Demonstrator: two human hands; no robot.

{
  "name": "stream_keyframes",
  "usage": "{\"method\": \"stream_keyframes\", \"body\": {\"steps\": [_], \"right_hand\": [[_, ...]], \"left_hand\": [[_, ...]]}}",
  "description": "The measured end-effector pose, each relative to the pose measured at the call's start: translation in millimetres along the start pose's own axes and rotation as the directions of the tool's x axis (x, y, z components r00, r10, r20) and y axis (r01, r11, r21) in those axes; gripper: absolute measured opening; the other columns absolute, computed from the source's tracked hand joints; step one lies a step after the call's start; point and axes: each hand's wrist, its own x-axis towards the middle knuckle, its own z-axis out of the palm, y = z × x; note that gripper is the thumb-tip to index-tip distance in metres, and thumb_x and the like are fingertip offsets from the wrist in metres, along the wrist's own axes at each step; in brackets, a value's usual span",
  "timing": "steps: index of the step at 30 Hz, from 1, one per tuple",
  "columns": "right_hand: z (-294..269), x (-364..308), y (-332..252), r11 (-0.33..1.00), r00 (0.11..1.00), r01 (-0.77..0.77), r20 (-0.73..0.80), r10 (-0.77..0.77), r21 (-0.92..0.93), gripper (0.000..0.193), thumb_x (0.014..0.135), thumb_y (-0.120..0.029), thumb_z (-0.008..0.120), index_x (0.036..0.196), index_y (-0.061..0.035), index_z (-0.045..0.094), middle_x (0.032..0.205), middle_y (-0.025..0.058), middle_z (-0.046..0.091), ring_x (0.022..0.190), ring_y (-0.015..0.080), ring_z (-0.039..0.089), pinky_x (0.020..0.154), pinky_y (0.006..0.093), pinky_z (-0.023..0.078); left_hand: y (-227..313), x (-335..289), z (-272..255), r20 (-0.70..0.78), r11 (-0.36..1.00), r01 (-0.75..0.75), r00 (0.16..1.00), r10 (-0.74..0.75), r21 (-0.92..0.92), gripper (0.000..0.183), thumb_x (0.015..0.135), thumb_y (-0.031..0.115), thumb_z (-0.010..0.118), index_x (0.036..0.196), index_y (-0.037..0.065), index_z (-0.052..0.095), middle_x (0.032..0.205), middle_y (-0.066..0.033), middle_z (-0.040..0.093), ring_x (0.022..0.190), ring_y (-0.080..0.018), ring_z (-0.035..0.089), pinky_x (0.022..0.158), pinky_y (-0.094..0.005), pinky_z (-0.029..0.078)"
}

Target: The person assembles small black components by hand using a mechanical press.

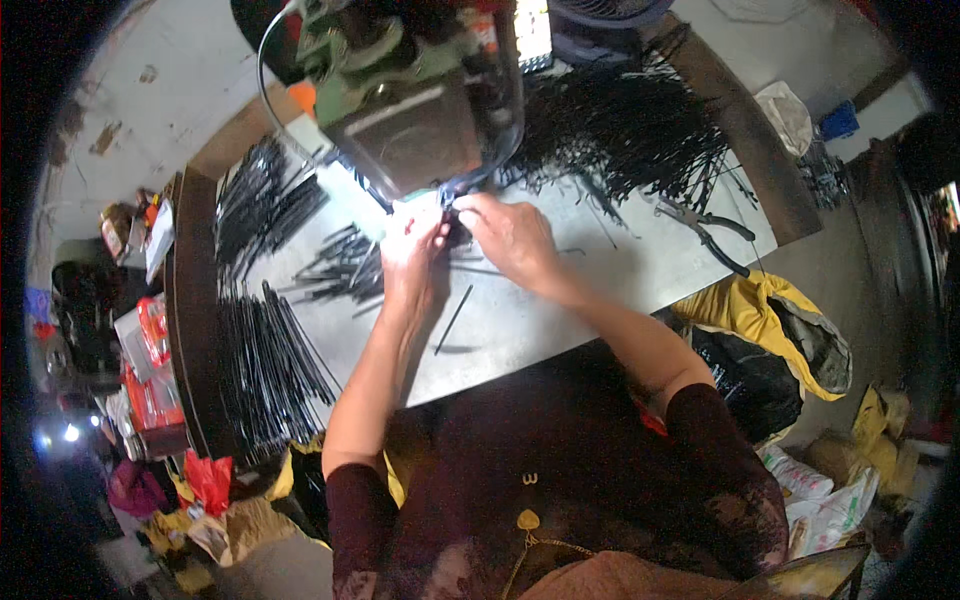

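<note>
Both my hands are raised to the foot of a green bench machine (405, 130) at the far middle of the table. My left hand (411, 240) is washed out by a bright lamp. Its fingers are closed, but glare hides what they pinch. Close on its right, my right hand (512, 238) has thumb and fingertips pressed together at the machine's working point; the thing between them is too small to make out. Thin black rods (345, 262) lie in a loose bunch left of my left hand. A single black rod (454, 320) rests on the pale tabletop nearer me.
More black rods (270, 365) are stacked along the table's left side, with another bundle (262, 205) behind. A tangled black heap (630, 125) covers the far right. Pliers (706, 228) lie near the right edge. Wooden boards (196, 300) border the table. A yellow-edged sack (765, 320) stands at right.
</note>
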Motion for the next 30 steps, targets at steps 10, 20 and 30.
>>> {"method": "stream_keyframes", "body": {"steps": [10,20,30], "right_hand": [[11.4,2.0,11.5,0.970,0.980,0.175,-0.129,-0.154,0.168,0.016,0.088,-0.026,0.056,0.096,-0.0131,0.063,0.080,0.0157,0.065,0.072,0.0364,0.063,0.063,0.0450,0.050],[10.0,-1.9,6.9,0.951,0.963,0.257,-0.129,-0.237,0.174,0.016,0.089,-0.020,0.055,0.094,-0.0060,0.062,0.084,0.0159,0.066,0.073,0.0346,0.064,0.063,0.0422,0.051],[6.8,-2.1,0.1,0.968,0.992,0.119,-0.072,-0.105,0.223,0.017,0.089,-0.020,0.055,0.096,-0.0061,0.063,0.084,0.0159,0.066,0.074,0.0340,0.065,0.064,0.0403,0.051]], "left_hand": [[-0.9,4.5,-1.4,0.093,0.994,-0.011,0.995,0.021,-0.112,0.023,0.081,0.009,0.067,0.101,0.000,0.062,0.083,-0.0039,0.064,0.069,-0.0070,0.055,0.059,-0.0172,0.043],[1.9,2.6,-9.9,0.176,0.970,0.067,0.984,-0.025,-0.234,0.022,0.081,0.005,0.065,0.101,-0.003,0.062,0.083,-0.0063,0.064,0.068,-0.0079,0.057,0.055,-0.0153,0.044],[7.0,5.1,-9.5,0.189,0.985,0.051,0.982,-0.019,-0.165,0.015,0.080,0.002,0.065,0.094,-0.002,0.064,0.081,-0.0069,0.065,0.065,-0.0087,0.058,0.053,-0.0159,0.043]]}}
